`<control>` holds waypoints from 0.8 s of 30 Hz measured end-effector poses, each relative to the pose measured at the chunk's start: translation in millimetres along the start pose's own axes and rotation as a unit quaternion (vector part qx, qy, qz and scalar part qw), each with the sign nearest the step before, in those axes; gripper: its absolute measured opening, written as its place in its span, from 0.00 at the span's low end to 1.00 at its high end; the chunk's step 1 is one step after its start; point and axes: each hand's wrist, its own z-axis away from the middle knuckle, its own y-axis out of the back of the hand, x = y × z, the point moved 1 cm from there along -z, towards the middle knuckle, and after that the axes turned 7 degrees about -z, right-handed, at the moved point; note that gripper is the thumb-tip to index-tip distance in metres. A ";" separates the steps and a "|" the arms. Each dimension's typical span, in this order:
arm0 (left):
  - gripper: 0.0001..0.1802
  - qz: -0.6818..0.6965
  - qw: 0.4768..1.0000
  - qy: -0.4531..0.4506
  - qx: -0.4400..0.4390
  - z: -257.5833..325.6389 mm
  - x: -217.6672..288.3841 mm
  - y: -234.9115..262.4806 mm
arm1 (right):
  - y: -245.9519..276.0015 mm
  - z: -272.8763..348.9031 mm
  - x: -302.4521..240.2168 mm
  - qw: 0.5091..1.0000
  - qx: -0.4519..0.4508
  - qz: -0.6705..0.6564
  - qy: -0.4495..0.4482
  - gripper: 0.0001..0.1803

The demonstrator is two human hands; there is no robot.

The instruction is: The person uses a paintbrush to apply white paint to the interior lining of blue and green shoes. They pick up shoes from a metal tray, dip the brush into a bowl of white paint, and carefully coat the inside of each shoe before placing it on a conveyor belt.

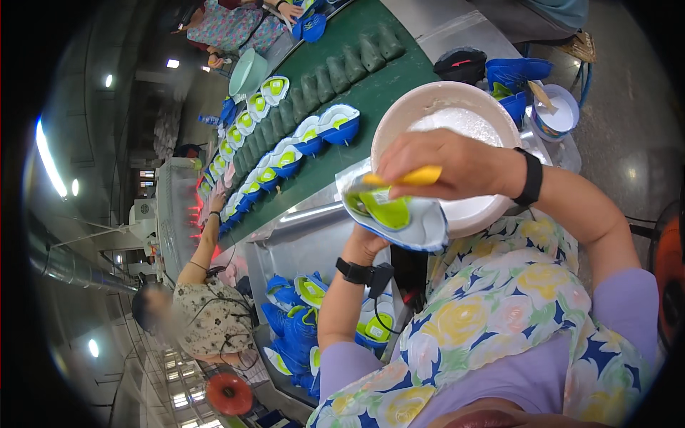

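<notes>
My right hand (pixel 446 160) is closed round a brush with a yellow handle (pixel 421 175), held over a shoe upper (pixel 422 225) in front of my chest. The upper is blue outside, with a pale edge and a lime-green lining; the brush's working end is at its opening. From below, my left hand (pixel 369 241) grips the upper, most of its fingers hidden behind it. Just under and beyond my right hand stands a pale pink basin (pixel 385 118) of white, glue-like liquid.
Blue-and-white uppers (pixel 338 128) and dark grey shoe lasts (pixel 322 84) line a green conveyor (pixel 371 85). A metal tray (pixel 275 246) at lower left holds piled uppers (pixel 292 324). At right is a small tub (pixel 564 114) with a brush. Co-workers (pixel 210 314) are beside the conveyor.
</notes>
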 end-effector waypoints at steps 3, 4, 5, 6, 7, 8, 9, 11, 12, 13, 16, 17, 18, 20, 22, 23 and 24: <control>0.29 0.022 1.000 0.016 0.014 -1.9 -17.0 -6.9 | -5.2 1.0 3.1 0.996 -0.052 0.076 -0.010 0.10; 0.30 0.009 0.999 0.031 -0.021 -3.9 -16.0 -14.0 | -2.2 3.6 6.3 0.994 -0.039 0.099 -0.027 0.09; 0.31 -0.002 0.997 -0.010 0.075 -4.7 -15.6 -20.5 | 2.0 5.8 8.2 0.991 -0.025 0.121 -0.043 0.09; 0.31 0.015 0.999 -0.009 0.030 -4.1 -13.0 -14.3 | 6.1 7.9 8.2 0.990 -0.024 0.112 -0.088 0.09; 0.31 0.033 0.999 -0.006 -0.015 -3.3 -8.7 -2.2 | 10.9 12.3 8.0 0.986 -0.024 0.102 -0.133 0.10; 0.32 0.051 0.997 -0.005 -0.059 -1.9 -4.7 8.0 | 14.2 15.7 8.1 0.979 -0.024 0.091 -0.179 0.10; 0.34 0.042 0.998 -0.032 -0.040 -4.3 0.0 9.8 | 16.6 18.1 8.1 0.979 0.016 0.073 -0.191 0.10; 0.34 -0.032 0.995 -0.093 0.013 -4.5 -3.3 9.5 | 24.5 23.7 4.4 0.961 0.013 0.094 -0.260 0.12; 0.34 -0.068 0.989 -0.125 0.041 -3.6 -4.3 9.3 | 29.3 25.9 1.9 0.950 0.011 0.103 -0.293 0.13; 0.33 -0.139 0.976 -0.169 -0.009 -6.0 -0.7 8.8 | 34.7 28.8 1.2 0.936 0.001 0.109 -0.335 0.15; 0.30 -0.128 0.980 -0.143 0.049 -0.9 15.2 -9.5 | 49.4 34.4 -0.4 0.918 -0.015 0.157 -0.364 0.17; 0.27 -0.151 0.978 -0.137 0.047 -2.6 21.0 -12.4 | 49.1 32.2 -1.2 0.939 0.007 0.188 -0.287 0.14; 0.27 -0.158 0.976 -0.143 0.041 -2.7 21.8 -11.0 | 44.0 26.6 -1.0 0.960 0.021 0.164 -0.226 0.13; 0.26 -0.172 0.972 -0.155 0.029 -3.4 21.8 -3.7 | 31.1 15.6 -0.6 0.987 0.051 0.116 -0.101 0.11; 0.26 -0.157 0.971 -0.180 0.025 -2.9 26.7 -2.6 | 24.3 19.4 2.3 0.984 -0.017 0.143 -0.103 0.10; 0.26 -0.152 0.967 -0.201 0.047 -2.6 26.2 -3.6 | 24.4 23.0 3.5 0.981 -0.042 0.165 -0.096 0.10; 0.26 -0.146 0.961 -0.225 0.069 -2.8 26.9 -6.4 | 26.6 25.8 4.0 0.976 -0.069 0.187 -0.086 0.11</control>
